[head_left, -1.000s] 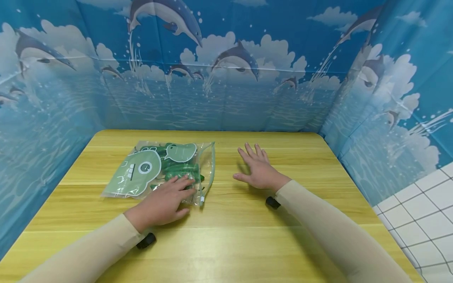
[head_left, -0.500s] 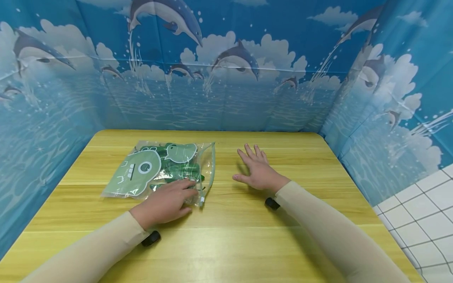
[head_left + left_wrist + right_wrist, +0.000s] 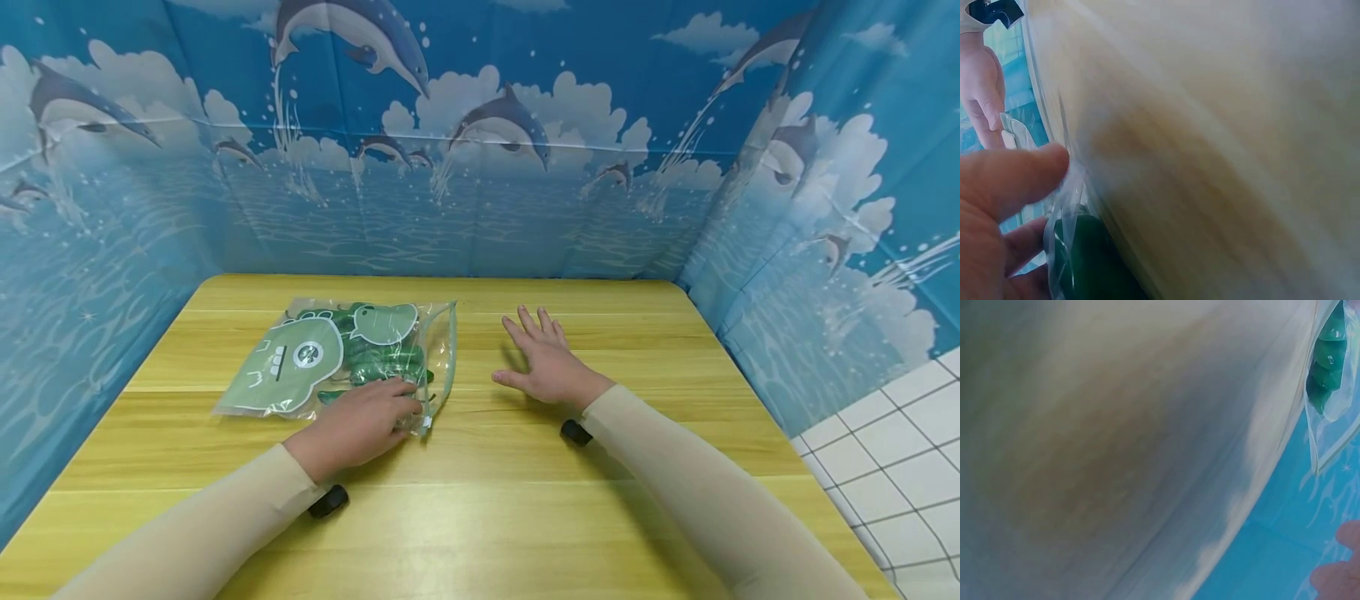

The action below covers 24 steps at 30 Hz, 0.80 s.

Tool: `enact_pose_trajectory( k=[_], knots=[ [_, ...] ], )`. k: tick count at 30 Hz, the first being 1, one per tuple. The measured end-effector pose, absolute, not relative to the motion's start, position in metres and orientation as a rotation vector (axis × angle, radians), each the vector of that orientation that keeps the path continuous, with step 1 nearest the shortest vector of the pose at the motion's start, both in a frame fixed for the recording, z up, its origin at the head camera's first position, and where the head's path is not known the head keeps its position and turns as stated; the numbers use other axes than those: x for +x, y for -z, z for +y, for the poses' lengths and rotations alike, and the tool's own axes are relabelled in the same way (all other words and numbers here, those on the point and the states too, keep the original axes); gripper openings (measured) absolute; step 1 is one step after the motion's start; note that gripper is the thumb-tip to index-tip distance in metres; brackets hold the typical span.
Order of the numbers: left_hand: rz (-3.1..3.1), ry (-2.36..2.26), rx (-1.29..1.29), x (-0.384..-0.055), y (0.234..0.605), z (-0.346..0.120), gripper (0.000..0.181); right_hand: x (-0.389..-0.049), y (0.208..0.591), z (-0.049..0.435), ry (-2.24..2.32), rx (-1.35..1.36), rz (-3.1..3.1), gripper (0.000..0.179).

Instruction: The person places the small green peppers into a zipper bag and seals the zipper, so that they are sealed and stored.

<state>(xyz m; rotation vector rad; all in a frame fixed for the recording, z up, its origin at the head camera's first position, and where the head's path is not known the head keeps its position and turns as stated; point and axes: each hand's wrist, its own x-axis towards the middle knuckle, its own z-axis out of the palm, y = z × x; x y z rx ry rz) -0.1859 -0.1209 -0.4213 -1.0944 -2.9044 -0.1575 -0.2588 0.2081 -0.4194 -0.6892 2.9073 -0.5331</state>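
Observation:
A clear zip bag [image 3: 442,358] with green cartoon prints lies flat on the left half of the table. Inside are several glossy green things that look like peppers [image 3: 386,362], one [image 3: 1094,262] showing close up in the left wrist view. My left hand [image 3: 360,423] is at the bag's near right corner. Its fingers are bent over the plastic and the thumb [image 3: 1029,175] comes up against the bag's edge, pinching it. My right hand [image 3: 549,362] is to the right of the bag, palm down with spread fingers, holding nothing. Whether it touches the table cannot be seen.
The yellow wood-grain table [image 3: 480,517] is bounded at the back and sides by a blue dolphin curtain [image 3: 480,217]. White tiles [image 3: 885,467] show beyond its right edge. A slider [image 3: 427,422] sits at the near end of the bag's zip.
My left hand has moved slightly right and its fingers, earlier spread flat on the bag, have curled in at the near corner. My right hand has barely moved.

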Motion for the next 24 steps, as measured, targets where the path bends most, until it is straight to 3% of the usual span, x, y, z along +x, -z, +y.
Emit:
enact_pose_trajectory(
  k=[13, 24],
  knots=[
    [-2.957, 0.177, -1.081, -0.1875, 0.4186, -0.1166, 0.038, -0.2585, 0.42, 0.2089, 0.55, -0.683, 2.894, 0.098],
    [-2.901, 0.138, -1.076, -0.19, 0.4207, -0.1122, 0.023, -0.2577, 0.421, 0.207, 0.571, -0.674, 2.879, 0.097]
  ],
)
